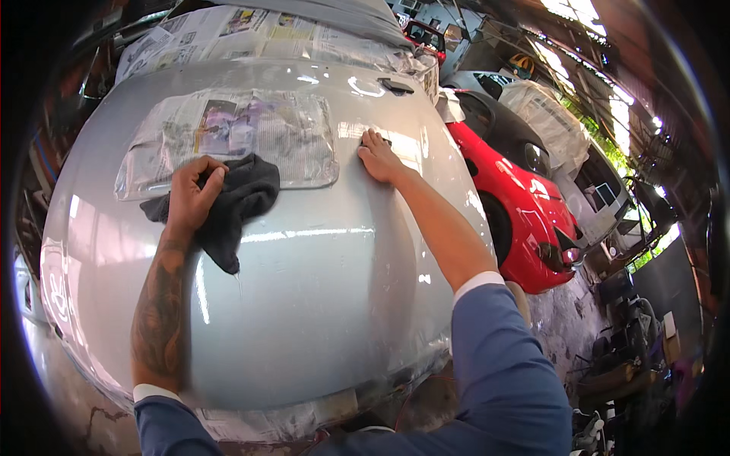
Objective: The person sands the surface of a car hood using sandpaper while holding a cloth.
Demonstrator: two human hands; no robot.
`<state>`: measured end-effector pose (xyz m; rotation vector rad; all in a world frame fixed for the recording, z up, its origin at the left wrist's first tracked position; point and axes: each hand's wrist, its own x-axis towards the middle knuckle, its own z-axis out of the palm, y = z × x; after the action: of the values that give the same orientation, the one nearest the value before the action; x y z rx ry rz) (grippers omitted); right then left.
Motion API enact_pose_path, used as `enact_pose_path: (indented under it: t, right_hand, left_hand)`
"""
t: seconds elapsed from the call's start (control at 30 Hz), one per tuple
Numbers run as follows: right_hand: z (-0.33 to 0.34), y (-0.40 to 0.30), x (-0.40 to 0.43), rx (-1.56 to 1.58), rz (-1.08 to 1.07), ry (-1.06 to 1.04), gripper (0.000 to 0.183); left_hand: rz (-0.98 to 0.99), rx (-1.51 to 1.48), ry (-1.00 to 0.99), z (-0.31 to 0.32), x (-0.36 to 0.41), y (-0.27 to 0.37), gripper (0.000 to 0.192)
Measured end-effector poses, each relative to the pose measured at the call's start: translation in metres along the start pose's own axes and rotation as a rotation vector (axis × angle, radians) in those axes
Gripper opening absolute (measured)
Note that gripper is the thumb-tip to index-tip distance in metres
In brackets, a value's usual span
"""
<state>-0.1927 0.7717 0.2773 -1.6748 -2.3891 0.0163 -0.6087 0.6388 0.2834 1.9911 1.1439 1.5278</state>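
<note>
In front of me spreads the glossy silver hood (296, 319) of a car. My left hand (197, 191) pinches a dark, wet-looking cloth (242, 196), which hangs over the hood with a thin trickle of water below its lowest tip. Flat on the hood's right part lies my right hand (379, 159), fingers together over a small dark pad (389, 142). Only the pad's edges show, so its exact kind is hidden. Beyond the cloth, newspaper under clear plastic (285, 131) covers a raised panel in the hood.
Newspaper masking (319, 41) covers the windshield area under a grey cover (342, 12). A small black part (396, 86) rests near the hood's back right corner. Close by on the right stands a red car (513, 211). Clutter (627, 342) fills the floor at the lower right.
</note>
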Motion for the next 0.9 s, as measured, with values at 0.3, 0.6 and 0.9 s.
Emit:
enact_pose_path:
  t: [0.3,0.6,0.9]
  right_hand:
    - [0.008,-0.071,-0.13,0.266,-0.176,-0.023,0.065]
    - [0.02,-0.088,-0.142,0.212,-0.076,-0.013,0.064]
    - [0.0,-0.023,-0.098,0.136,0.049,0.1,0.063]
  left_hand:
    - [0.052,0.082,0.051,-0.025,-0.015,-0.003,0.019]
    - [0.022,0.029,0.024,-0.031,-0.018,-0.016,0.02]
    - [0.087,-0.011,0.022,-0.01,-0.001,-0.007,0.02]
